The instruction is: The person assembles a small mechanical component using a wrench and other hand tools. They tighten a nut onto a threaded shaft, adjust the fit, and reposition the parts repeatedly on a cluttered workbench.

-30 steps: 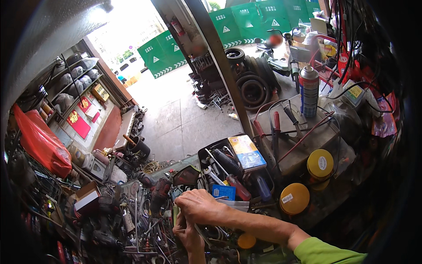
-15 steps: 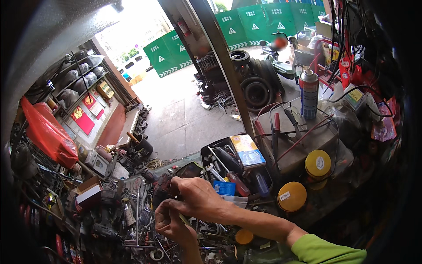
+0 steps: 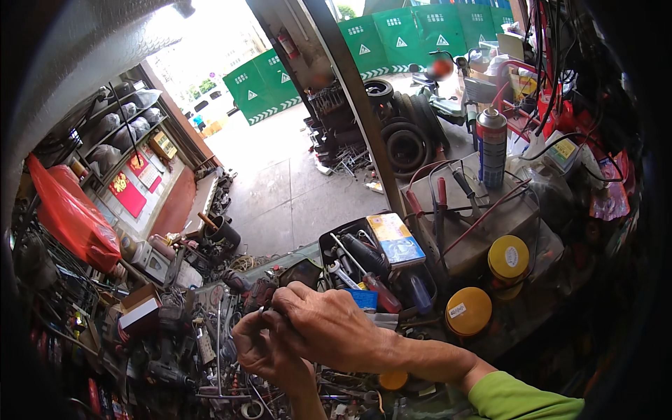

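Note:
Close together over the cluttered bench, my two hands meet at the fingertips. My left hand (image 3: 262, 351) is curled, its thumb and fingers pinched. My right hand (image 3: 330, 323) reaches in from the right and overlaps it, fingers closed and bent downward. A tiny pale bit shows at the fingertips, too small to name; the rest is hidden behind the fingers. Just beyond the right hand lie a blue card box (image 3: 365, 299) and a screwdriver with a red clear handle (image 3: 382, 294), beside a black tool tray (image 3: 326, 243).
Loose tools and a power drill (image 3: 168, 372) crowd the bench on the left, near an open carton (image 3: 140, 308). To the right stand yellow-lidded tubs (image 3: 469, 311), a spray can (image 3: 492, 150) and red-handled cables (image 3: 441, 192). Tyres (image 3: 406, 147) are stacked beyond the post.
My right hand has shifted slightly down and right, now covering more of the left. The left has moved a little left. The view has turned slightly.

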A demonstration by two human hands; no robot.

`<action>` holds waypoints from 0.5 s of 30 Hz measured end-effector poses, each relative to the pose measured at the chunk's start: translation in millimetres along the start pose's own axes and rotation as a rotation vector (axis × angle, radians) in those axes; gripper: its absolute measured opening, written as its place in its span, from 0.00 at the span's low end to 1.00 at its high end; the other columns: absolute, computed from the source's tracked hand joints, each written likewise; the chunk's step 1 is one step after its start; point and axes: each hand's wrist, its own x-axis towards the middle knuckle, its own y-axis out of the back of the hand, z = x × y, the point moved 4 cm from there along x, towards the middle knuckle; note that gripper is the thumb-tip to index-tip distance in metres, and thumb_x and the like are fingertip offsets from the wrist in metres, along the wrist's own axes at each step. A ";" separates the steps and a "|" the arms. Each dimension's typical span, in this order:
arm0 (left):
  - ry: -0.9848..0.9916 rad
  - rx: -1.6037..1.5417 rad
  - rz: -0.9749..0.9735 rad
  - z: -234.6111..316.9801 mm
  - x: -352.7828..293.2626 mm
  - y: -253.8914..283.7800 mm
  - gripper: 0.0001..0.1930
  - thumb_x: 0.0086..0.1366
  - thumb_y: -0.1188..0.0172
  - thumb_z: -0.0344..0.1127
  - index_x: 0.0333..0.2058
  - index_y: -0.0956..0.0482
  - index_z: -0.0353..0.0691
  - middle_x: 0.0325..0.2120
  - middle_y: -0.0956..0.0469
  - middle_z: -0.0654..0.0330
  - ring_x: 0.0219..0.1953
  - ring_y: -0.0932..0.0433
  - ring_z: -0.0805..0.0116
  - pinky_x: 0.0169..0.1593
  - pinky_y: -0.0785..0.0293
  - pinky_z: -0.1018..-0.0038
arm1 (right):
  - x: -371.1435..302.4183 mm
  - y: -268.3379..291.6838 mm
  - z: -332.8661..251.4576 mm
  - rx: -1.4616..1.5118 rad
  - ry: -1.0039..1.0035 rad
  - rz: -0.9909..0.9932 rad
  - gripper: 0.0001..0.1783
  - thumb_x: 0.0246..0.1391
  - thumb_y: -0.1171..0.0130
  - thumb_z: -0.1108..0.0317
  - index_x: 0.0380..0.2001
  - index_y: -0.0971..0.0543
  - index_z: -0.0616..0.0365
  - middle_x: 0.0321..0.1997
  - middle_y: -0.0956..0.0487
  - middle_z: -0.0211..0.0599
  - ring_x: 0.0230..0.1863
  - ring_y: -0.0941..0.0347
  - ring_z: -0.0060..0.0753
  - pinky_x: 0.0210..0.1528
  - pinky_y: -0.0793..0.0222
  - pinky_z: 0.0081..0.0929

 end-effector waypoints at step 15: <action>-0.125 -0.083 -0.217 7.7 6.9 1.5 0.13 0.56 0.34 0.26 0.39 0.27 0.34 0.38 0.23 0.52 0.43 0.24 0.62 0.51 0.29 0.68 | -0.6 16.1 -4.5 0.078 0.153 0.136 0.10 0.57 0.42 0.64 0.35 0.26 0.59 0.28 0.27 0.41 0.28 0.26 0.46 0.23 0.31 0.36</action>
